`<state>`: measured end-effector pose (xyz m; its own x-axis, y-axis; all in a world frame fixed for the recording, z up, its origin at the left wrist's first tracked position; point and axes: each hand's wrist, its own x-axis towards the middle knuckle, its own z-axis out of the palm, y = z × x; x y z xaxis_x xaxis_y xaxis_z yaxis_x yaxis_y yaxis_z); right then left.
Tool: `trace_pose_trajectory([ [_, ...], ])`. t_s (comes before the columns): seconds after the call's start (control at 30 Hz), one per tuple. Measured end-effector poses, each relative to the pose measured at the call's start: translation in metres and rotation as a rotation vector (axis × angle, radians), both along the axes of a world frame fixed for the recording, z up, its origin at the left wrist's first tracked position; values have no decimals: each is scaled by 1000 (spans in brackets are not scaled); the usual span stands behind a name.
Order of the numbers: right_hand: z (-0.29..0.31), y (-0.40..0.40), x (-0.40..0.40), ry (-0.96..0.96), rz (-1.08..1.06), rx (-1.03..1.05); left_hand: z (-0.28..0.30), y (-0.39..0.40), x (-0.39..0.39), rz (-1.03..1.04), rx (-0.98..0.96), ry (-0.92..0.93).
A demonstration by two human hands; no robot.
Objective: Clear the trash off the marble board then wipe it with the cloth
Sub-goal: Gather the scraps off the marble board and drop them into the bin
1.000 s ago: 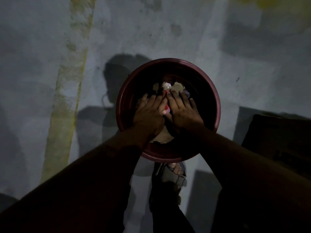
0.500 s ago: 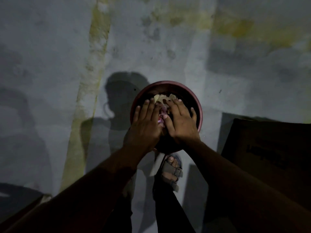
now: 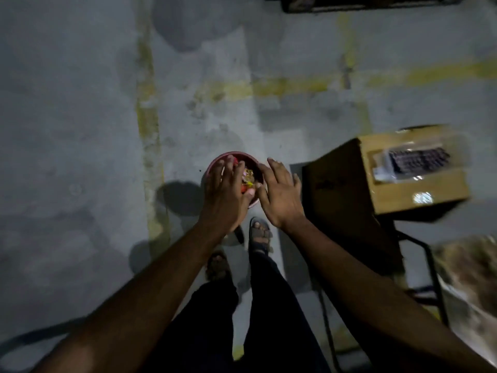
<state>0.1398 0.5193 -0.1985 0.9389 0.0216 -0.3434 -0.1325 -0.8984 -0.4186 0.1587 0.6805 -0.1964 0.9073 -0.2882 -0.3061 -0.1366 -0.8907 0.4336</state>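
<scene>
A round dark-red plastic bin point(image 3: 215, 164) stands on the grey concrete floor point(image 3: 80, 130), its open mouth facing up toward the camera; being round, it shows no long axis. Inside lies a heap of mixed trash point(image 3: 248, 179), red, yellow and pale scraps, too blurred to sort further. The left hand point(image 3: 224, 196) hangs over the near-left part of the bin's mouth, palm down, fingers point(image 3: 227, 168) straight and close together, holding nothing that can be seen. The right hand point(image 3: 279, 192) hangs beside the bin's right rim, palm down, its fingers slightly spread and relaxed, also holding nothing. Whether either hand touches the bin cannot be told. Below the bin are the person's two sandalled feet point(image 3: 259, 234). To the right stands a brown cardboard box point(image 3: 414, 189) with a clear plastic packet point(image 3: 411, 161) on top. Faded yellow lines point(image 3: 148, 117) cross the floor.
</scene>
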Motion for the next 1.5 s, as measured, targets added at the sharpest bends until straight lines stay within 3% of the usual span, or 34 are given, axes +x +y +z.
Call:
trace_pose_trajectory([
  [0.23,148,-50,-126,-138,-369,-51,160,-60,-53,-374,-83,-176],
  [0.47,214,-134,-278,-291,-814,-103,216,-177,-140,-795,-200,-231],
  [0.8,198,-255,-510,-322,-1306,-146,192,-378,-336,-1184,-230,-145],
  [0.93,187,-308,-593,-298,-1400,-103,170,-444,-416,-1306,-115,-136],
  [1.07,181,-359,-654,-240,-1451,-92,166,-485,-463,-1271,-56,-187],
  [1.27,177,-448,-683,-165,-1424,-93,163,-521,-451,-1068,-147,-209],
  [1.5,171,-536,-689,-86,-1429,-101,148,-558,-386,-1158,-172,-136],
])
